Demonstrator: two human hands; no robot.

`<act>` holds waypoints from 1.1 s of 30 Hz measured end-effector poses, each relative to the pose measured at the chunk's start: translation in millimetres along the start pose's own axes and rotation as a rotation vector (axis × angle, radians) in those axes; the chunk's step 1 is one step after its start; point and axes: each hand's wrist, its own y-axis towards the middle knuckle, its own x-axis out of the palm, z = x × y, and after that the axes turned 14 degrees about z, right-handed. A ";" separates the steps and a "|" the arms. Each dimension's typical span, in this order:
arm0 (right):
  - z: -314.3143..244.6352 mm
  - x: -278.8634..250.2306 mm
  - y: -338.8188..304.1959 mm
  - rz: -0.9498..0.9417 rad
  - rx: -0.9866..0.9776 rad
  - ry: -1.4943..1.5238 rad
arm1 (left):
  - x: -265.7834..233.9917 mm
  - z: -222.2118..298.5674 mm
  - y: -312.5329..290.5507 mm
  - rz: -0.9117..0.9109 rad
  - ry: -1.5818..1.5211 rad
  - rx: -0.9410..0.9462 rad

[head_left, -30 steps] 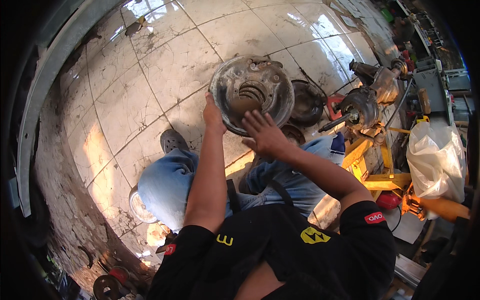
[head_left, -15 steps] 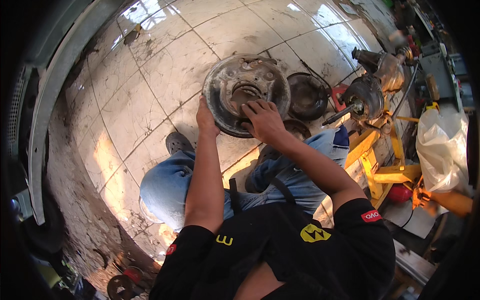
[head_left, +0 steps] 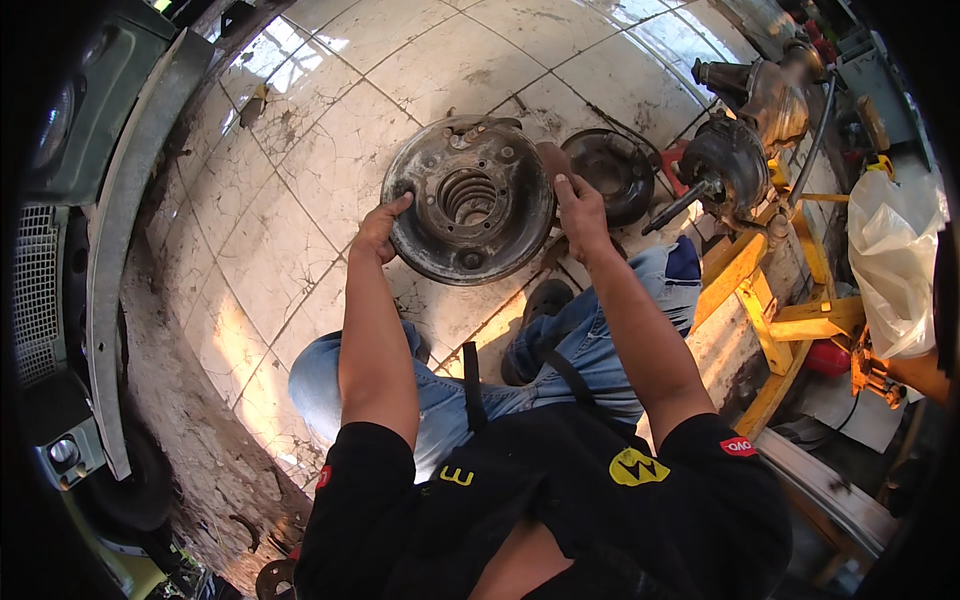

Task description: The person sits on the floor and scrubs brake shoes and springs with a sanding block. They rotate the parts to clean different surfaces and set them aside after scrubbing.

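Observation:
A round, worn metal brake backing plate [head_left: 425, 232] faces up in front of me, with bolt holes around its central opening. Rings of a coil spring [head_left: 467, 190] show through that opening. My left hand [head_left: 378, 228] is closed on the plate's left rim, thumb on top and fingers underneath. At the right rim, my right hand [head_left: 582, 212] is closed on a flat brown piece [head_left: 551, 160], which sticks up past the thumb. Its fingers are partly hidden, so I cannot tell how firmly they also grip the rim.
A second dark round plate [head_left: 610, 175] lies on the tiled floor just right of my right hand. Further right, a greasy axle assembly [head_left: 735, 165] rests on a yellow stand [head_left: 765, 320], beside a whitish plastic bag [head_left: 895, 260]. A vehicle's metal bumper [head_left: 125, 250] curves along the left.
My right hand has moved from the central opening out to the right rim, taking the brown piece along. The backing plate has shifted slightly left, and the left hand moved with it.

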 end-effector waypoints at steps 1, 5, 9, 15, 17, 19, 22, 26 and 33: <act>-1.5 0.5 -1.3 -0.004 0.009 0.032 | -3.4 0.4 1.2 -0.026 0.015 -0.011; -2.3 5.4 18.0 -0.020 0.142 0.013 | -5.0 -2.9 -9.4 0.013 0.048 0.064; -6.5 5.3 29.2 -0.020 0.074 0.068 | 19.8 5.7 -45.1 0.097 -0.075 0.165; -59.1 7.6 43.7 -0.078 0.099 0.224 | 26.1 42.1 -95.7 0.275 -0.201 0.401; -69.2 -1.9 43.1 -0.080 0.099 0.270 | 38.4 58.0 -135.7 0.394 -0.135 0.546; -75.3 -12.5 31.1 -0.062 0.121 0.353 | 34.5 65.6 -154.9 0.426 -0.144 0.661; -59.0 -20.9 28.9 -0.090 0.175 0.370 | 28.0 65.3 -173.6 0.532 -0.072 0.772; -49.9 -16.6 17.6 -0.085 0.225 0.361 | 18.1 53.1 -174.6 0.599 -0.064 0.823; -55.2 -8.6 4.2 -0.167 0.181 0.322 | 14.4 36.0 -157.3 0.583 -0.089 0.802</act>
